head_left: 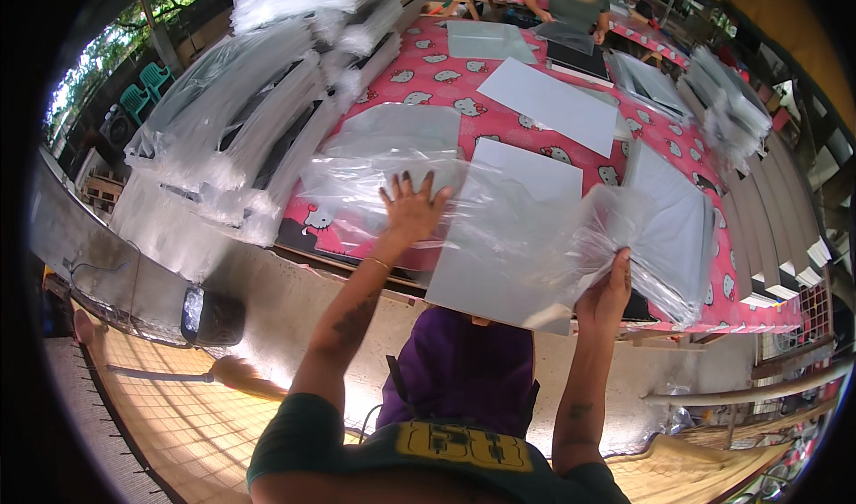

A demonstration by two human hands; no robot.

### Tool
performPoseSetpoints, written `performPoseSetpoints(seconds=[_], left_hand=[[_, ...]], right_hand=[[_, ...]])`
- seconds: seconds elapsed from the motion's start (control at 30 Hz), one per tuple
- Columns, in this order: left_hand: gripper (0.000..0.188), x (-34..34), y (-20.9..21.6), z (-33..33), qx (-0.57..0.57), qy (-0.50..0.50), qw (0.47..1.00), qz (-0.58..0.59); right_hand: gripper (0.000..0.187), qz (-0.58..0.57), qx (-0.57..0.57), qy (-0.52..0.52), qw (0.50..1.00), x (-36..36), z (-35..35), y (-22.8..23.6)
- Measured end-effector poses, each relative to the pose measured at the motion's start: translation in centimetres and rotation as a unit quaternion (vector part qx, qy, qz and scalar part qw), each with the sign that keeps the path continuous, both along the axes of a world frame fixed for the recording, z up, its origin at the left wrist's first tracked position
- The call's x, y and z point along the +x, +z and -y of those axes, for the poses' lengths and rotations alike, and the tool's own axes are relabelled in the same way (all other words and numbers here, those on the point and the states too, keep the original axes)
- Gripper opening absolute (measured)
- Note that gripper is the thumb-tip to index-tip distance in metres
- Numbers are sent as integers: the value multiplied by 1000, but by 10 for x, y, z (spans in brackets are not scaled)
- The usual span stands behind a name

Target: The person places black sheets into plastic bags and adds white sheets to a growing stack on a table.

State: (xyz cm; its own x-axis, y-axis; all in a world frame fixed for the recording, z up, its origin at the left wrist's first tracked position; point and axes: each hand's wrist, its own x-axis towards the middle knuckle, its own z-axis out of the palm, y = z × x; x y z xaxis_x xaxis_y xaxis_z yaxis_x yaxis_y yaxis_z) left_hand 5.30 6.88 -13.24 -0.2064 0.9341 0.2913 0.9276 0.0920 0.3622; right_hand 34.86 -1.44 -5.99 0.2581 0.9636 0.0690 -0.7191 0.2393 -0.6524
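Observation:
A clear plastic bag (508,203) stretches across the front of the table between my hands. My left hand (415,212) lies flat on its left part, fingers spread. At the right, my right hand (608,292) grips the gathered edge of the plastic, thumb uppermost. Beneath the plastic, a white rectangular board (535,167) reaches over the table's front edge. Beside my right hand leans a stack of white sheets (670,223) partly in plastic. Farther off lies another white board (553,101).
Tall piles of plastic-wrapped flat goods (250,103) stand at the left. The table has a pink patterned cover (406,72). Dark-edged boards (771,223) are stacked at the right. Across the table a person (575,5) handles a dark sheet. A broom (241,375) lies below at the left.

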Motion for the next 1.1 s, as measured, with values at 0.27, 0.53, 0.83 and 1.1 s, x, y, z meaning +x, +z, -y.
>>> performPoseSetpoints(seconds=[0.27, 0.53, 0.83, 1.1], left_hand=[[44, -133, 34, 24, 14, -190, 975, -113], [15, 51, 79, 93, 9, -270, 840, 471], [8, 63, 84, 90, 211, -355, 871, 267], [10, -27, 146, 82, 37, -539, 790, 290]], right_hand=[[16, 69, 6, 35, 997, -24, 39, 1], [7, 114, -31, 124, 985, -98, 31, -8], [28, 84, -32, 280, 956, -70, 27, -1], [22, 440, 190, 237, 845, -10, 13, 61]])
